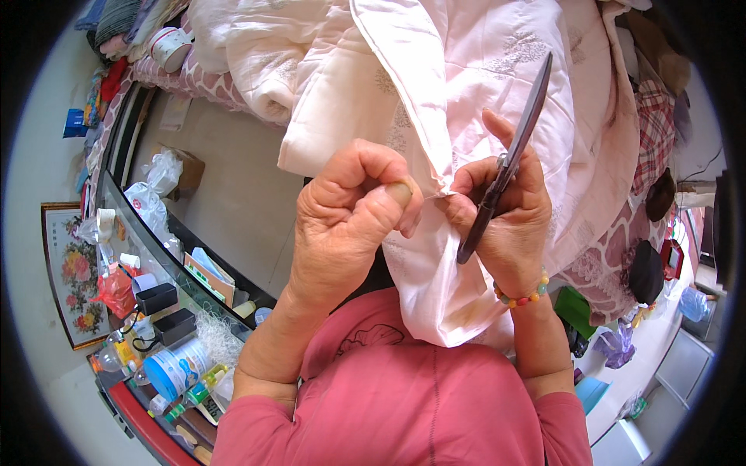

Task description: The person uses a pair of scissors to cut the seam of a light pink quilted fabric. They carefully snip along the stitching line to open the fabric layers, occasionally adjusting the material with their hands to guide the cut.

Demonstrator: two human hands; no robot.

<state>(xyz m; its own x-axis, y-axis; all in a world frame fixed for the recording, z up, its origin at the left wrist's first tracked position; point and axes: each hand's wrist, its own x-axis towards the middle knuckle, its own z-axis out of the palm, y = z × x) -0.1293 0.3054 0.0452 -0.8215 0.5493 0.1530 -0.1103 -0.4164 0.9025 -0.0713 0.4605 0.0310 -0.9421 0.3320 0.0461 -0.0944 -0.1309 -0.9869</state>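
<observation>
A pale pink quilted cover [489,64] with grey plant prints hangs towards me, one corner of it over my lap. My right hand [501,209] pinches the cover's edge between thumb and forefinger. Dark-handled scissors [506,169] also rest in that hand, their blades closed and pointing up and away. Close by on the left, my left hand [361,204] is curled, thumb against forefinger. A thin thread seems to run from its fingertips to the pinched edge. Whether it also holds a needle cannot be told.
To the left stands a glass-topped table [192,291] crowded with bottles, a blue-lidded tub [175,367] and black boxes [156,298]. A cardboard box [189,175] and plastic bags [145,204] lie beyond it. A plaid cloth [655,134] and dark hats lie at the bed's right side.
</observation>
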